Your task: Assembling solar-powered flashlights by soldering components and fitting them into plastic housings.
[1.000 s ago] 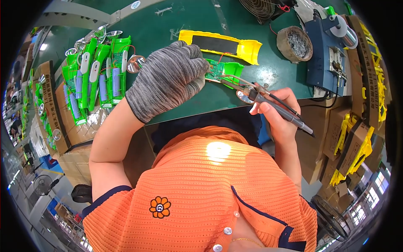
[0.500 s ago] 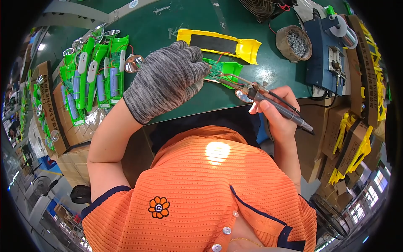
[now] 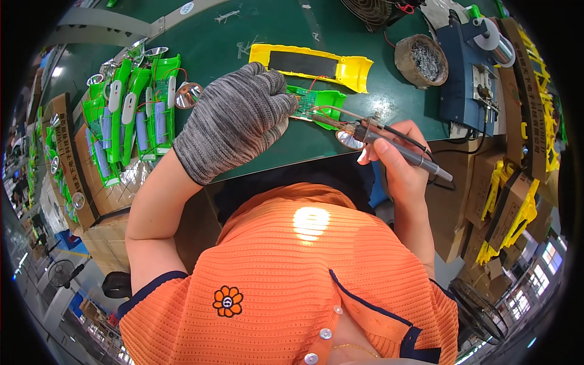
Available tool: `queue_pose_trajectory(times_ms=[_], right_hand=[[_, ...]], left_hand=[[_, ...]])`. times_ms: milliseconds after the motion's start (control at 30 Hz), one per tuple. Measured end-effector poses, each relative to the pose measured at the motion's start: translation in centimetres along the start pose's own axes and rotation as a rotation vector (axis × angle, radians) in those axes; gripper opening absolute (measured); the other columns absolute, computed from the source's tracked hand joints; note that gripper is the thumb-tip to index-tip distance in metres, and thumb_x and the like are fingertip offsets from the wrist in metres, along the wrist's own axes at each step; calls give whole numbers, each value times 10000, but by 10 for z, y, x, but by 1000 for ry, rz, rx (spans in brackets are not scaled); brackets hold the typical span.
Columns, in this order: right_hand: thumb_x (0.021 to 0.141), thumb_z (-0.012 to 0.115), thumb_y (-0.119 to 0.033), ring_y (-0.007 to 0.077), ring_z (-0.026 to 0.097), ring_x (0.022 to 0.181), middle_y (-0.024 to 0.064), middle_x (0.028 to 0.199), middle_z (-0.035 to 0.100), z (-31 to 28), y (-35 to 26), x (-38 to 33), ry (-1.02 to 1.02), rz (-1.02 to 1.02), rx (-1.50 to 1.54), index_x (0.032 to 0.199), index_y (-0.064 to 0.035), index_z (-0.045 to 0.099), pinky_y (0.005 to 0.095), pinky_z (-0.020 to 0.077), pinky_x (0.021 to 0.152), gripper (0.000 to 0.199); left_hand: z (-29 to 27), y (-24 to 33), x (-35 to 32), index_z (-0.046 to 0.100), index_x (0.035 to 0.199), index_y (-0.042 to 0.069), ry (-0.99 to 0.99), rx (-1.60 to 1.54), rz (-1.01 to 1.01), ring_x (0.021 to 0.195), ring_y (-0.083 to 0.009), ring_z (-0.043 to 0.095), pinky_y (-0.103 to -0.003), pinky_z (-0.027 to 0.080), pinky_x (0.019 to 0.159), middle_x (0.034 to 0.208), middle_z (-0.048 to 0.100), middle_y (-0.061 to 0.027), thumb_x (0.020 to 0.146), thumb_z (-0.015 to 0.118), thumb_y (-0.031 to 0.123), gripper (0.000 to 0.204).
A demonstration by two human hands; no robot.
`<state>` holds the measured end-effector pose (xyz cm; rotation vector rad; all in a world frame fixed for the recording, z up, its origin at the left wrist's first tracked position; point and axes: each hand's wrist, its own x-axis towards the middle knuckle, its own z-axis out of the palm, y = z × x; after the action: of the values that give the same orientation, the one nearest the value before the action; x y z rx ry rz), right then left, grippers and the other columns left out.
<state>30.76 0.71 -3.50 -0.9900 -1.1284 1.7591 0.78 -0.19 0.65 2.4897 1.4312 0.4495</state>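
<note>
In a grey knitted glove, my left hand (image 3: 234, 125) has its fingers curled closed over the left end of a green plastic flashlight housing (image 3: 333, 100); the fingertips and that end are hidden. A small green circuit board (image 3: 306, 102) with thin wires sits in the housing. My bare right hand (image 3: 403, 170) grips a soldering iron (image 3: 406, 154) by its dark handle, the tip pointing left at the board. Whether the tip touches cannot be made out. Under the iron, near the table edge, lies a round shiny reflector (image 3: 349, 140). Just beyond the housing is a yellow housing half (image 3: 354, 71) with a black strip.
Several green housings (image 3: 129, 103) with purple cells and reflectors lie in a carton at left. A bowl of metallic scraps (image 3: 420, 61) stands far right, beside a blue soldering station (image 3: 457, 76) with a solder spool (image 3: 496, 42). A small fan (image 3: 371, 11) is at the back.
The whole view has shifted slightly. Both hands keep nearly the same pose, with the iron still at the board.
</note>
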Motion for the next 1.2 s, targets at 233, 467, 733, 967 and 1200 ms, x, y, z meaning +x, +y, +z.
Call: queue_pose_trajectory(times_ms=[233,467,733,967,1200], right_hand=[[943,702,4,205,716,742,171,883,727,-9,5,-1,-16,-32,80,1008,24,552,363,619,701,165],[964,655,-39,208,663,705,133,793,664,-5,-1,-2,-7,-4,-22,1007,-14,529,450,589,909,135],[951,675,-13,215,679,726,175,838,696,1,-2,-2,14,4,-69,1014,11,530,391,599,695,160],[926,713,34,197,732,755,169,923,744,-1,0,-1,12,2,-17,1006,37,561,347,620,712,172],[943,690,7,203,700,740,163,875,718,2,-3,-1,11,8,-50,1007,21,546,357,600,704,159]], left_hand=[[0,0,0,740,1011,62,-12,10,4,911,-289,654,-399,568,775,948,683,-74,770,804,71,249],[3,0,-1,735,1007,64,34,5,20,894,-286,648,-402,562,762,926,670,-73,766,802,67,251],[1,1,0,726,1022,64,4,-4,18,903,-298,641,-408,556,778,946,673,-78,771,794,63,259],[1,1,-1,720,1058,63,-6,17,13,933,-309,636,-411,554,793,986,671,-88,769,801,78,301],[0,1,-1,723,1057,63,-27,-1,-4,942,-311,634,-415,553,797,991,672,-94,772,801,84,296]])
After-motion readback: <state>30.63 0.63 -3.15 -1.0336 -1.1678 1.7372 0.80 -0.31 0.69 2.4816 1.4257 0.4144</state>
